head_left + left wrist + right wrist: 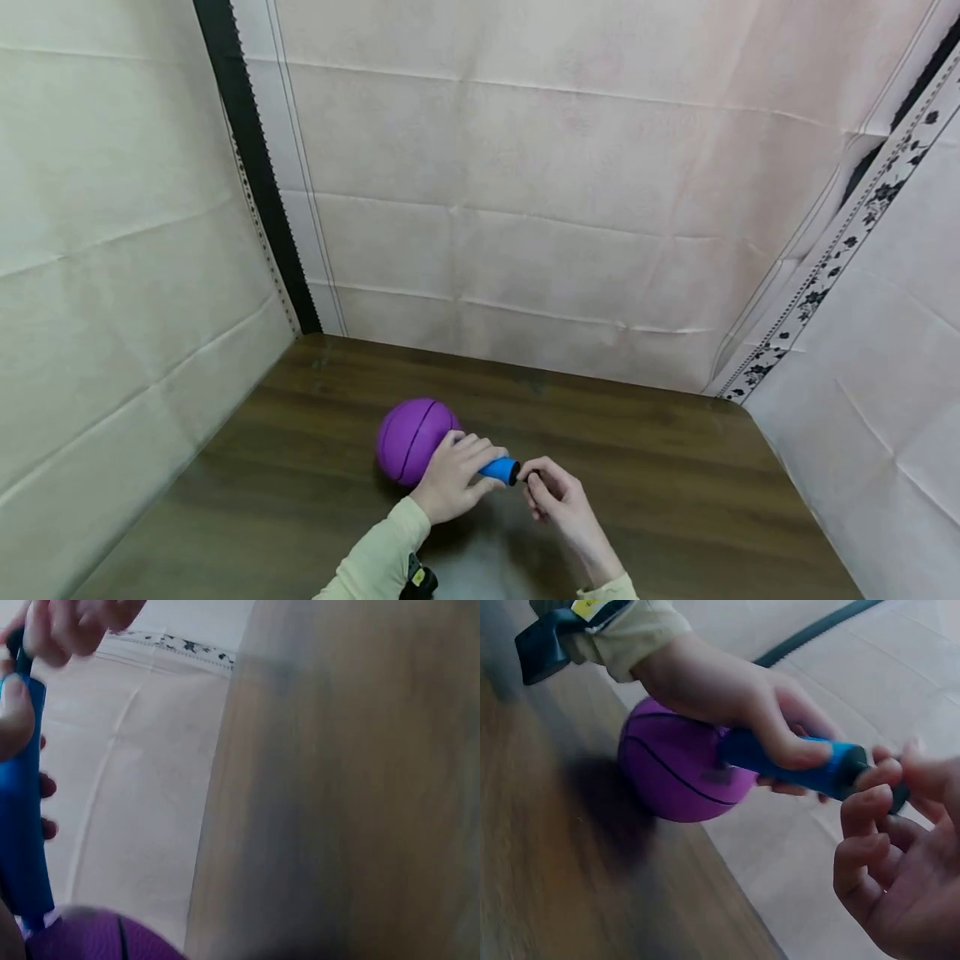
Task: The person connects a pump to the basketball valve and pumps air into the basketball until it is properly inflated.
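A purple ball [411,446] with black seam lines sits at the left of the hands. My left hand [456,482] grips the blue barrel of a hand pump [501,470], whose tip meets the ball in the left wrist view. At the barrel's other end, my right hand [558,498] pinches the pump's black handle [898,796] between thumb and fingers. The handle is close against the barrel's black end cap. Most of the barrel is covered by the left fingers in the head view.
Under the hands lies a brown wood-grain table [315,492]. Pale cloth walls [525,208] stand behind it and on both sides, with a floral border [817,287] at the right. A dark device is strapped to the left wrist.
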`<state>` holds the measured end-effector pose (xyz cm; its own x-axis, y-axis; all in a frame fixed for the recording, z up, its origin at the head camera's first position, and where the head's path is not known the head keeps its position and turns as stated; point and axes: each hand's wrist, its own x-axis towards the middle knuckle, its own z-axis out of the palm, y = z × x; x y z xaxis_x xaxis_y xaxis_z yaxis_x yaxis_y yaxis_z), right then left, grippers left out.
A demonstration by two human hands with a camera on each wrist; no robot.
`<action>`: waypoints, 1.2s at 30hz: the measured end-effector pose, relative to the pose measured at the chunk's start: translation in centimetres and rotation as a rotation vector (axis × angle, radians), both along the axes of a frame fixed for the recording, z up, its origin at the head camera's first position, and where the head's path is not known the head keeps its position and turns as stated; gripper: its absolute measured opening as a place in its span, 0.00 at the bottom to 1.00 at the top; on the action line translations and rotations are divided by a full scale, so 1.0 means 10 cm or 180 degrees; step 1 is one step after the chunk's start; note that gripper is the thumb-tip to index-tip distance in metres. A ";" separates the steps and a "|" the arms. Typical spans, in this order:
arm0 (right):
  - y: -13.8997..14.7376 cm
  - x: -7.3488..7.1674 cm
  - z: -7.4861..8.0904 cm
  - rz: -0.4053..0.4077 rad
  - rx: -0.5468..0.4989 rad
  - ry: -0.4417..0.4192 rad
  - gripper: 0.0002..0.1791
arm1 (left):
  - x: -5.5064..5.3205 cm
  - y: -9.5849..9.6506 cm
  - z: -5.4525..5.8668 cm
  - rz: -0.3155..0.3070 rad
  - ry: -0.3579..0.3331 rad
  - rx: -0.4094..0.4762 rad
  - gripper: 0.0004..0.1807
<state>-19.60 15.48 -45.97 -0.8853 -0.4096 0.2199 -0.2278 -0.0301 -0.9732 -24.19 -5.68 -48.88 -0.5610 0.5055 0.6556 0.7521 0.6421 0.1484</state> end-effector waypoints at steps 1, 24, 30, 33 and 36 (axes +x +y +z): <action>0.04 0.02 0.03 -0.0055 0.0048 -0.0082 0.14 | -0.02 -0.01 0.01 -0.0029 -0.0014 -0.0047 0.19; 0.16 -0.11 -0.14 0.0239 -0.0053 0.0154 0.16 | -0.01 0.12 -0.01 0.0095 0.0237 -0.0243 0.18; 0.23 -0.01 -0.12 0.0099 0.0146 -0.0027 0.19 | -0.05 -0.02 0.01 0.0025 0.0222 -0.0435 0.20; 0.34 0.06 0.01 -0.0083 0.0097 0.0023 0.18 | -0.07 -0.11 0.04 0.0066 0.0244 -0.0221 0.20; 0.46 0.11 0.11 -0.0098 0.0011 0.0134 0.15 | -0.07 -0.17 0.06 0.0105 0.0278 -0.0051 0.19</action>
